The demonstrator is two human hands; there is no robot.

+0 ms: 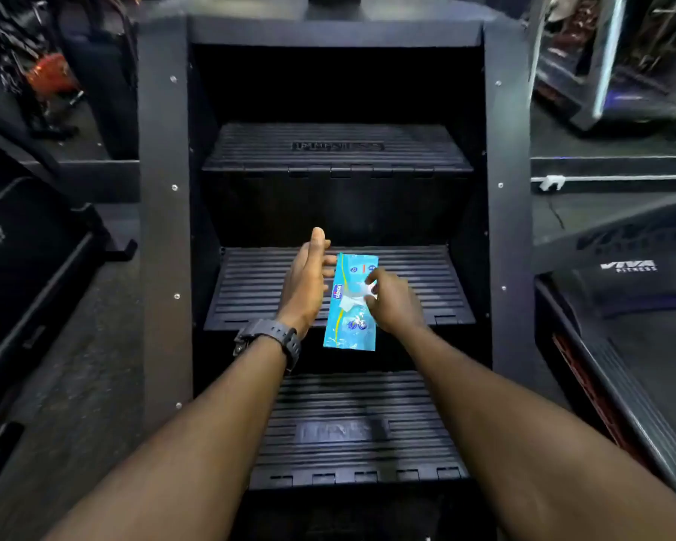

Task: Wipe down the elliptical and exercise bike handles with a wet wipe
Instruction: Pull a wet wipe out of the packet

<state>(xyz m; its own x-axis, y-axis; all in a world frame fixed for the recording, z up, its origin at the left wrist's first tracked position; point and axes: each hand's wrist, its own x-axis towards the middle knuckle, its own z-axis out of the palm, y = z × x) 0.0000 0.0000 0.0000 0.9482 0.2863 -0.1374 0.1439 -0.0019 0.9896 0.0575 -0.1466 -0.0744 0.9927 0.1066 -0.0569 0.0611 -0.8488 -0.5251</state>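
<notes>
Two risks at centre frame: pack of wipes (351,302) barely steadied by flat, open left hand (307,285), right hand (391,300) pinching white wipe (358,298), so tearing or pack dropping onto steps (250,283).

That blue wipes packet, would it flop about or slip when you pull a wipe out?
Probably floppy: the blue wipes packet is a thin soft pouch. Its glossy film looks slippery, so the left hand steadies its edge while the right hand pinches the white wipe at the opening. It seems light.
</notes>
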